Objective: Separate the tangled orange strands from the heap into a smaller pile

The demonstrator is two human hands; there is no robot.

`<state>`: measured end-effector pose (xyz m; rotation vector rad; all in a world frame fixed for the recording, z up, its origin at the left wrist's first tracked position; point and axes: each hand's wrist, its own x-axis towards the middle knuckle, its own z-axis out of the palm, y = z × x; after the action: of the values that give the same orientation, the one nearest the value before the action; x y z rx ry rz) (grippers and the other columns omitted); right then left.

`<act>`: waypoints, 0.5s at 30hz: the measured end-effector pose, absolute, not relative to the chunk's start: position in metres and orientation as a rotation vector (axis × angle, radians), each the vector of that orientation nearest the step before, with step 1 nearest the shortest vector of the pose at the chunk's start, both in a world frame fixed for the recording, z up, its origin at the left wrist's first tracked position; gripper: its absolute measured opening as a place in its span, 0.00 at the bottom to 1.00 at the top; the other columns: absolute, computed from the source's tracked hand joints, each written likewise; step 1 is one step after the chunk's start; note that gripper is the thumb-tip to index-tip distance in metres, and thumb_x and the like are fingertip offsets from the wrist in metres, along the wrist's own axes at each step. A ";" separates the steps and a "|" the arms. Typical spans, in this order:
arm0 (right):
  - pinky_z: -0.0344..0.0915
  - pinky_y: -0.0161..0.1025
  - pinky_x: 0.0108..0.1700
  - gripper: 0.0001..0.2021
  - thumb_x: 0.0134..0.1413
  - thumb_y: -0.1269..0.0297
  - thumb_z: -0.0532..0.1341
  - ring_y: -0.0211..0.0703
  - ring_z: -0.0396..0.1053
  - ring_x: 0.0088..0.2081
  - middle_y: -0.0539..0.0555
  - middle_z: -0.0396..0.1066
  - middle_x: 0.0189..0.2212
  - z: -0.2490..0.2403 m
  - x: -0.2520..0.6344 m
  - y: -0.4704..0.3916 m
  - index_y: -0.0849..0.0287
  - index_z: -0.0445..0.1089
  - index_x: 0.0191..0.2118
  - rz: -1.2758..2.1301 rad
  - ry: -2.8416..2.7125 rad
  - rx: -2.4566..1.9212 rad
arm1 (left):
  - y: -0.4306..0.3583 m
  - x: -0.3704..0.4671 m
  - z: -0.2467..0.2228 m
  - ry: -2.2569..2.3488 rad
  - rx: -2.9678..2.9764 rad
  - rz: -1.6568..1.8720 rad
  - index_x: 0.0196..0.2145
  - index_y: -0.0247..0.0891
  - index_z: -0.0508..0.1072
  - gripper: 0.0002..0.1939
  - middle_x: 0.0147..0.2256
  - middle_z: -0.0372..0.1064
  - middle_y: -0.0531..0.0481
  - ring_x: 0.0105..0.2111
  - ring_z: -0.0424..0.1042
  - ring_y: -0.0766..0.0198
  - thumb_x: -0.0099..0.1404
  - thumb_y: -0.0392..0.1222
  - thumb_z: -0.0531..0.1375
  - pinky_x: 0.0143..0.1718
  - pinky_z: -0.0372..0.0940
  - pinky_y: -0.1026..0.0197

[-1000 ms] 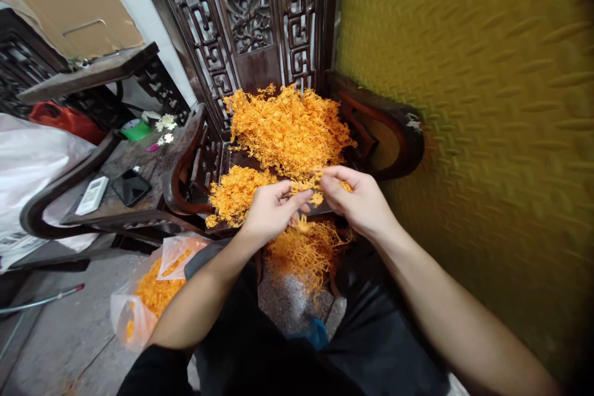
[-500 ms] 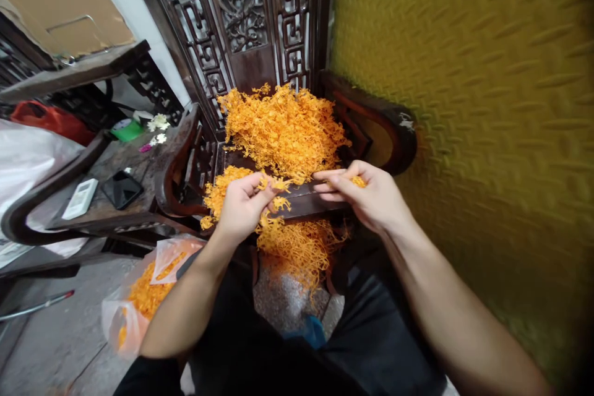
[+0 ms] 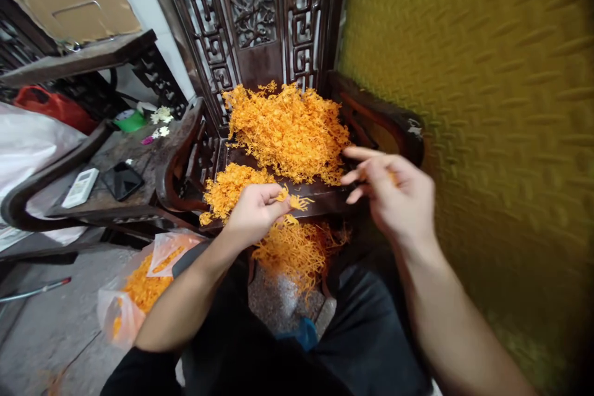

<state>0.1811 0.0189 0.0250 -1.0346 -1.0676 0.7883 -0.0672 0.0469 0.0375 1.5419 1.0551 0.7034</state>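
Observation:
My left hand (image 3: pixel 257 210) pinches a small orange frilly sprig (image 3: pixel 301 202) between thumb and fingertips, its thin strands pointing right. To the right, my right hand (image 3: pixel 394 189) is raised with its fingers loosely stretched; an orange bit (image 3: pixel 393 177) shows tucked between thumb and palm. Behind both hands, a large heap of orange frilly sprigs (image 3: pixel 292 130) lies on the dark wooden chair seat (image 3: pixel 325 193). A smaller orange pile (image 3: pixel 234 189) sits beside my left hand. Below the seat edge hangs a tangle of long orange strands (image 3: pixel 294 253).
On the left, a wooden side table holds a phone (image 3: pixel 123 180), a white remote-like device (image 3: pixel 80 188), a green roll (image 3: pixel 130 120) and white blossoms (image 3: pixel 161 115). A plastic bag of orange pieces (image 3: pixel 147 284) stands on the floor. A yellow textured panel (image 3: pixel 473 105) rises at right.
My right hand has moved right, away from my left hand, and its fingers have spread. My left hand has shifted slightly right, still pinching the sprig. The camera view has moved a little.

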 end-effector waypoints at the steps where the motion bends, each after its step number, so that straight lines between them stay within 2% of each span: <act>1: 0.67 0.37 0.26 0.12 0.67 0.52 0.64 0.38 0.70 0.28 0.57 0.77 0.42 0.025 0.175 0.014 0.55 0.78 0.41 0.806 -1.228 -1.092 | 0.046 -0.066 0.038 1.057 1.555 0.678 0.22 0.39 0.66 0.16 0.18 0.64 0.55 0.18 0.58 0.70 0.61 0.49 0.65 0.21 0.49 0.64; 3: 0.70 0.40 0.34 0.13 0.70 0.55 0.61 0.41 0.71 0.31 0.57 0.77 0.37 0.025 0.162 0.006 0.53 0.80 0.50 0.743 -1.519 -1.127 | 0.046 -0.062 0.039 1.054 1.582 0.664 0.23 0.39 0.67 0.17 0.18 0.65 0.54 0.18 0.58 0.71 0.62 0.51 0.63 0.21 0.49 0.64; 5: 0.70 0.42 0.40 0.17 0.71 0.58 0.59 0.43 0.72 0.35 0.56 0.75 0.36 0.024 0.152 0.002 0.52 0.78 0.58 0.628 -1.709 -1.085 | 0.047 -0.059 0.041 1.053 1.597 0.669 0.22 0.38 0.68 0.18 0.17 0.66 0.54 0.18 0.57 0.71 0.63 0.52 0.63 0.21 0.49 0.63; 7: 0.69 0.41 0.40 0.19 0.70 0.59 0.61 0.43 0.70 0.34 0.54 0.72 0.34 0.023 0.146 0.004 0.53 0.75 0.62 0.553 -1.812 -1.022 | 0.048 -0.056 0.042 1.052 1.604 0.662 0.22 0.38 0.68 0.17 0.18 0.66 0.54 0.18 0.56 0.71 0.63 0.51 0.63 0.21 0.48 0.64; 9: 0.68 0.39 0.36 0.18 0.67 0.59 0.66 0.40 0.68 0.31 0.52 0.68 0.31 0.021 0.143 0.007 0.55 0.77 0.59 0.470 -1.863 -0.952 | 0.048 -0.054 0.042 1.053 1.599 0.656 0.21 0.38 0.68 0.15 0.18 0.65 0.55 0.19 0.56 0.72 0.61 0.47 0.63 0.21 0.48 0.64; 11: 0.67 0.37 0.34 0.10 0.65 0.63 0.68 0.39 0.68 0.31 0.51 0.69 0.31 0.019 0.142 0.010 0.57 0.79 0.50 0.360 -1.871 -0.898 | 0.049 -0.052 0.042 1.050 1.591 0.648 0.21 0.37 0.68 0.14 0.18 0.64 0.55 0.19 0.56 0.72 0.60 0.44 0.63 0.22 0.48 0.65; 13: 0.66 0.37 0.34 0.03 0.67 0.68 0.65 0.38 0.69 0.32 0.52 0.71 0.31 0.019 0.144 0.012 0.58 0.77 0.40 0.255 -1.801 -0.912 | 0.049 -0.052 0.042 1.032 1.573 0.633 0.21 0.37 0.68 0.15 0.18 0.63 0.56 0.19 0.56 0.72 0.59 0.46 0.64 0.22 0.48 0.65; 15: 0.63 0.38 0.32 0.08 0.71 0.68 0.60 0.38 0.67 0.30 0.52 0.70 0.30 0.020 0.150 0.012 0.56 0.72 0.37 0.248 -1.654 -0.988 | 0.050 -0.054 0.042 1.034 1.563 0.617 0.20 0.38 0.67 0.16 0.17 0.62 0.56 0.18 0.56 0.72 0.59 0.49 0.64 0.21 0.48 0.64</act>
<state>0.1497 0.0124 0.0197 -0.9883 -1.6543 0.2485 -0.0537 0.0502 0.0417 1.5626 1.0340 0.6167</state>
